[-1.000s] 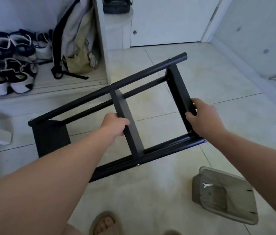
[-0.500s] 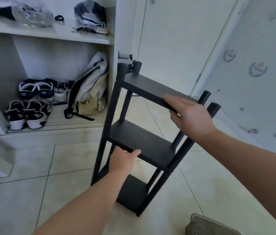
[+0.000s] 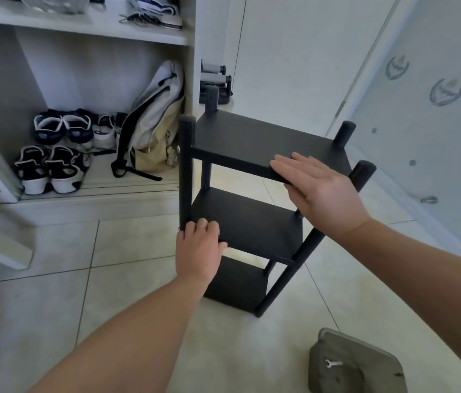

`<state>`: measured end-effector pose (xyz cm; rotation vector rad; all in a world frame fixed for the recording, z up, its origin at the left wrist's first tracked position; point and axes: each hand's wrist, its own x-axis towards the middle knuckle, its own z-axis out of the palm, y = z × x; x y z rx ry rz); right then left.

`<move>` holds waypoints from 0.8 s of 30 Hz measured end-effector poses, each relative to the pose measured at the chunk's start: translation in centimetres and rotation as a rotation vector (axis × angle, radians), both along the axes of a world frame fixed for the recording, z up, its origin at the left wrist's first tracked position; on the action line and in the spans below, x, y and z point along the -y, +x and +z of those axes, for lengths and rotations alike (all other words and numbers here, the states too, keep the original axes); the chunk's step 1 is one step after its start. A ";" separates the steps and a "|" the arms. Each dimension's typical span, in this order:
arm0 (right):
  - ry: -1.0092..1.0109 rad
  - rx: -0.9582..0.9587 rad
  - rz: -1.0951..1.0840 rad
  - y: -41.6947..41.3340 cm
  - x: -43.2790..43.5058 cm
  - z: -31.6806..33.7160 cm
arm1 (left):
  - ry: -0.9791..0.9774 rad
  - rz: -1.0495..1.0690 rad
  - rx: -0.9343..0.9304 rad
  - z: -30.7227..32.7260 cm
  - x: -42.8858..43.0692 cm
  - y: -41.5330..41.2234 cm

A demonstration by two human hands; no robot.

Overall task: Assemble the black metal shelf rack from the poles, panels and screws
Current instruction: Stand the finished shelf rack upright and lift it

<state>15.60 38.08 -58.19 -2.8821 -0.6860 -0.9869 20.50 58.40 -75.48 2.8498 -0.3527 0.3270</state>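
While steadied from the near side, shown standing upright on the tile floor (image 3: 138,293), in front of a white cupboard (image 3: 82,26): black shelf rack (image 3: 252,222). Four poles (image 3: 186,165) upright, one at each corner; top panel (image 3: 252,137), middle panel (image 3: 257,228) and bottom panel (image 3: 238,285) seated level between them, one above another. Left hand (image 3: 198,251): fingers curled over the near left corner of the middle panel, just beside the pole, gripping it. Right hand (image 3: 323,194): fingers straight and close together, laid flat on the near edge of the top panel; thumb at that edge, possibly hooked beneath, not resolvable. Grey tray (image 3: 365,358) on the floor at lower right, well apart from the rack, holding a small white wrench (image 3: 332,363); no loose poles or panels visible on the floor. Judged as essentially assembled: every visible part joined, nothing lying spare. Judged as left, at most: testing for wobble, tightening any slack screw, setting the rack in its place, putting the wrench away. Screw heads too small to make out, so tightness not confirmable from this view. Shoes (image 3: 50,168) and a backpack (image 3: 152,123) inside the cupboard, apart from the work.
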 end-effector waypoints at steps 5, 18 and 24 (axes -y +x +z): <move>0.001 0.027 0.013 -0.8 -0.2 -0.7 | -0.009 -0.142 -0.028 -0.7 -0.5 -0.6; -0.242 -0.366 -0.392 -2.7 -1.4 0.1 | 0.124 -0.220 -0.492 2.4 -3.1 -3.7; -0.167 -0.470 -0.480 -9.7 -3.3 -0.8 | 0.080 -0.177 -0.473 6.2 -5.9 -7.3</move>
